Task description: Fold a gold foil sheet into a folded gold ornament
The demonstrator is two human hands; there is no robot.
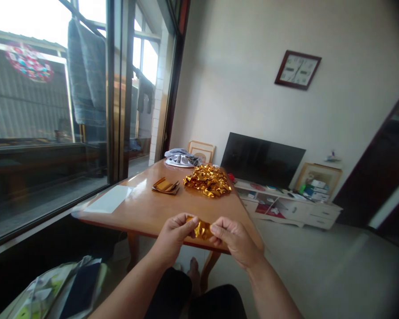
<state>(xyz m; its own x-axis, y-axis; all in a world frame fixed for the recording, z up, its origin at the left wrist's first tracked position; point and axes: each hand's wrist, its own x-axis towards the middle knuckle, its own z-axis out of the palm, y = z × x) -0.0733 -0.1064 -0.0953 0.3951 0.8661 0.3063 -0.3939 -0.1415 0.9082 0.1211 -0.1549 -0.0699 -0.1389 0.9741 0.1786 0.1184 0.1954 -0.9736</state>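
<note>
Between my two hands, just over the near edge of the wooden table, is a crinkled piece of gold foil paper. My left hand pinches its left end between thumb and fingers. At the right end, my right hand grips the foil in the same way. Farther back on the tabletop lies a heap of shiny folded gold foil pieces. To the left of that heap sits a small stack of flat gold paper sheets.
A white sheet lies at the table's left side, and folded cloth rests at its far end. Beyond stand a television and a low white cabinet. Plastic-wrapped items are at lower left, beside the window.
</note>
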